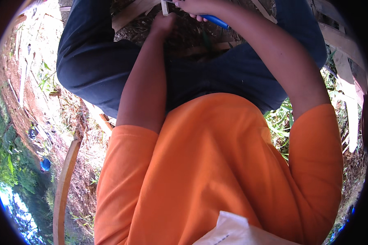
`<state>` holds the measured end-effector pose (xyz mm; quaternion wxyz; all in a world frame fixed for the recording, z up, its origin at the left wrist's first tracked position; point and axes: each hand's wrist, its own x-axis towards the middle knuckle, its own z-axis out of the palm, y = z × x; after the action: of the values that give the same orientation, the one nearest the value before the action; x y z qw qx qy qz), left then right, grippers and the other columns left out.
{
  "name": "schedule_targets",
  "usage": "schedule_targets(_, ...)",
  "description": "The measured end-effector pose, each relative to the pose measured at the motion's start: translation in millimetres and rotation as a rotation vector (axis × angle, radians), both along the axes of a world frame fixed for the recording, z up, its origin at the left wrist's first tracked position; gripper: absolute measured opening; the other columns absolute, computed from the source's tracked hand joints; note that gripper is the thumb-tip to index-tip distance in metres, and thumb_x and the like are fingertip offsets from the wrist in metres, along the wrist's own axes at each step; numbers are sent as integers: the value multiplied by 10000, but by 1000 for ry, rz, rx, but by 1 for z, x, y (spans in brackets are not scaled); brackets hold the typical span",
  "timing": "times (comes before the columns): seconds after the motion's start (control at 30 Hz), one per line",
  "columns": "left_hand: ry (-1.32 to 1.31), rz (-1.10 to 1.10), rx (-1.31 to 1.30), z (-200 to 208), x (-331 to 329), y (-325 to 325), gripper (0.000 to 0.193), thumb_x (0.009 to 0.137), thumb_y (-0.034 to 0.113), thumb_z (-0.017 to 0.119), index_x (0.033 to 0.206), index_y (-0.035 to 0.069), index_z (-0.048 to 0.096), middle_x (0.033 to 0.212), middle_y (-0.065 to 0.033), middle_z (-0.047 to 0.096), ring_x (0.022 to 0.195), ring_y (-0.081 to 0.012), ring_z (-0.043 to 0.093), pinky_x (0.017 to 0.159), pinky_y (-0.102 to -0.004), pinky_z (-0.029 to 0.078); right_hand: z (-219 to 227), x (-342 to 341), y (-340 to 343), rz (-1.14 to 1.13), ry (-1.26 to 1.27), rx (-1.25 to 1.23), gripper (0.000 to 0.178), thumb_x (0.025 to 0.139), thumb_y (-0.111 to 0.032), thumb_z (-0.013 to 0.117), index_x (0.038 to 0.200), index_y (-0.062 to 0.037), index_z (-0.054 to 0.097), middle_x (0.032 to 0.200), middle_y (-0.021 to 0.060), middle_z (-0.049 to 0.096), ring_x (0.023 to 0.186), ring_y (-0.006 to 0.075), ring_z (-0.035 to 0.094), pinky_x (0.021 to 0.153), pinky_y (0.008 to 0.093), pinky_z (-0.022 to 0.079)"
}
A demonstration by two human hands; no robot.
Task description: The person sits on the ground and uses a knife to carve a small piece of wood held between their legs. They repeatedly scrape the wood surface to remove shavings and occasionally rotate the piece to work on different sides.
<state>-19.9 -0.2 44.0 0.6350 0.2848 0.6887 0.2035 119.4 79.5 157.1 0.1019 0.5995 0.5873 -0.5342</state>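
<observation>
At the top edge of the head view, my left hand [163,23] is closed round a thin pale wooden stick [164,7] that stands up out of the fist. To its right my right hand [194,7] grips a blue-handled tool [216,21]. The handle's end sticks out below the fingers, and a dark narrow part of the tool points left toward the stick. The picture's edge cuts off the working end, so its kind does not show. Both hands are close together between my bent knees in dark trousers [94,61].
Wooden boards [133,14] lie on the ground beyond my hands, with more planks [345,77] at the right. A long wooden strip [65,183] stands out at the lower left. Red soil and grass [280,126] surround me. A small blue figure [45,164] shows far left.
</observation>
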Motion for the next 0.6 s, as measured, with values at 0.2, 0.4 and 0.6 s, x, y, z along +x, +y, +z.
schedule_targets(0.2, 95, -97, 61, -19, -5, 4, 504, 830, 319, 594, 1206, -14, 638, 915, -205, 737, 798, -277, 739, 791, -410, 563, -8, -2, 5, 72, -38, -12, 224, 954, -155, 493, 1079, -109, 673, 672, 117, 660, 494, 234, 650, 435, 410, 542)
schedule_targets(0.4, 79, -98, -10, -20, 2, 8, 471, 853, 327, 589, 1155, -30, 646, 869, -178, 732, 756, -275, 735, 739, -416, 570, -15, -1, 14, 241, -158, -12, 214, 931, -136, 501, 908, -38, 690, 723, 158, 690, 509, 267, 666, 457, 423, 555)
schedule_targets(0.6, 145, -138, 103, 1, 7, 7, 473, 878, 359, 600, 1145, -27, 655, 868, -176, 736, 759, -281, 741, 741, -416, 574, -88, -11, -14, 84, -96, 783, 203, 879, -78, 543, 862, 8, 726, 730, 188, 716, 578, 298, 715, 495, 444, 567)
